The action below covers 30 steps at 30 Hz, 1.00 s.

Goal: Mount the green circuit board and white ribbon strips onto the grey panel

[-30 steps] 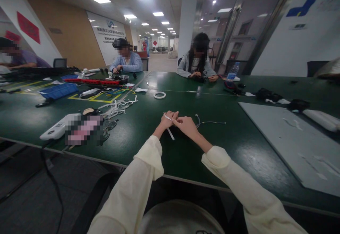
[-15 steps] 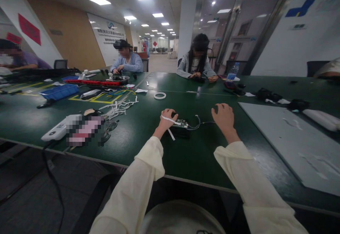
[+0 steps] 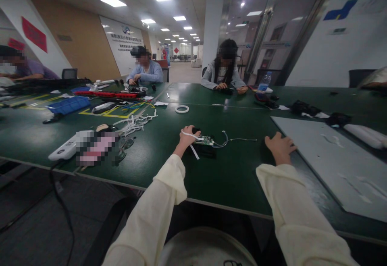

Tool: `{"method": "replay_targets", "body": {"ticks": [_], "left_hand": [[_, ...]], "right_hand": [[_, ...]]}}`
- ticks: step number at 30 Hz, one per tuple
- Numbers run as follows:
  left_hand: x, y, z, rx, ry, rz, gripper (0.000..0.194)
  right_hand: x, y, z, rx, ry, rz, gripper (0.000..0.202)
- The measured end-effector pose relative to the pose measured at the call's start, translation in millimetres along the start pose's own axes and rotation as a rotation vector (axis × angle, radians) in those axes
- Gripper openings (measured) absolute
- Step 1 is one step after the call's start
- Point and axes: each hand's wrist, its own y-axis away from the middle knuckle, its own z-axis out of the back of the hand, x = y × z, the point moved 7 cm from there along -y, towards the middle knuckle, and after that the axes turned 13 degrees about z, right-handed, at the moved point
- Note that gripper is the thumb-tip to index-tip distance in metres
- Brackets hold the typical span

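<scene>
My left hand is closed round the left end of a small device with a green circuit board. A white strip runs across the back of that hand and hangs down below it. From the board's right end a thin grey cable curves out and lies to the right on the table. Farther right, my right hand is over the table beside the grey board's left edge, fingers spread, with nothing in it.
Beyond the hands lies a white tape roll on the green table. White strips, a blue tray and a white power strip are at left. A grey board lies at right. Persons sit opposite.
My right hand has moved right, away from the cable's end, to beside the grey board. My left hand stays on the device, nearly unmoved.
</scene>
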Motion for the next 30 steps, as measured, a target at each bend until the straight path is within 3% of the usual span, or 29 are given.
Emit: {"method": "replay_targets", "body": {"ticks": [12,22,30], "left_hand": [[1,7,-1.1,0.053,-0.039,-0.008,0.059],[-5,11,2.0,0.073,-0.04,-0.043,0.044],[-12,12,9.2,0.013,0.172,-0.145,0.024]], "right_hand": [[0,0,6,-0.049,-0.043,-0.012,0.046],[5,3,17,-0.06,-0.122,-0.067,0.042],[2,2,23,-0.063,-0.17,-0.066,0.041]]}}
